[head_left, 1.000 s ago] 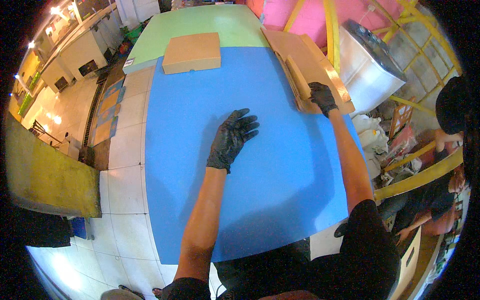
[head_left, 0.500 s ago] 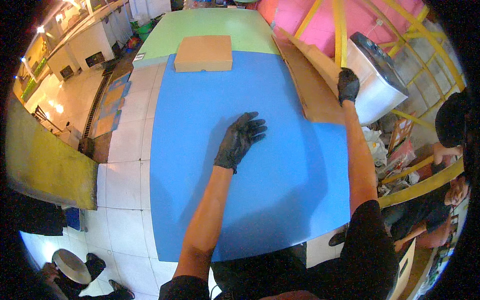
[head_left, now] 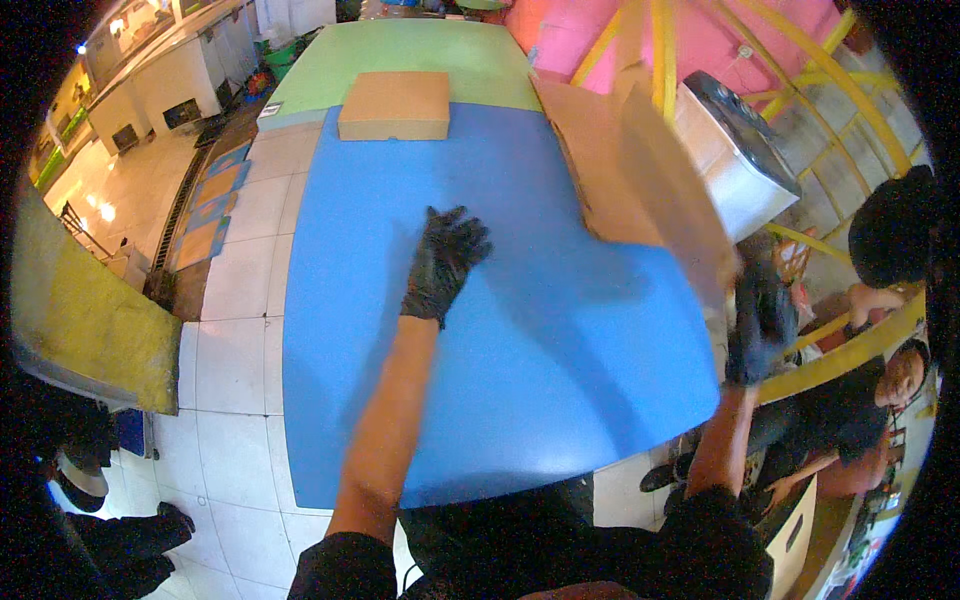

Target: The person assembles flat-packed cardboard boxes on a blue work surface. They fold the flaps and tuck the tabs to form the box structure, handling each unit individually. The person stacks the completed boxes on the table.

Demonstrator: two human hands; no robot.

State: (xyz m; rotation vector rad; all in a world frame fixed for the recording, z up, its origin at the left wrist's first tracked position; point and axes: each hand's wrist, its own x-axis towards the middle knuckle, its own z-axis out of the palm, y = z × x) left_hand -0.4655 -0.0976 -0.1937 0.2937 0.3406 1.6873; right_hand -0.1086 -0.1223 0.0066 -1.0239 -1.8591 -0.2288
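My left hand [head_left: 445,262], in a black glove, hovers over or rests on the blue tabletop [head_left: 460,400], fingers spread and holding nothing. My right hand [head_left: 762,322], gloved too and smeared by motion, is past the table's right edge. It grips the near end of a flat brown cardboard sheet [head_left: 672,175], which is tilted up. Beneath this sheet, more flat cardboard [head_left: 590,150] lies along the table's right edge. A closed, shallow cardboard box [head_left: 394,105] sits at the far end of the blue surface.
A green surface [head_left: 420,50] adjoins the far end. To the right stand a white appliance [head_left: 735,160] with a dark top and a yellow frame [head_left: 663,60]. One person [head_left: 830,420] is at the lower right; another person's leg [head_left: 130,535] shows at the lower left.
My right hand has swung toward me and to the right, drawing the upper cardboard sheet up and nearer. My left hand has shifted slightly left and its fingers have spread.
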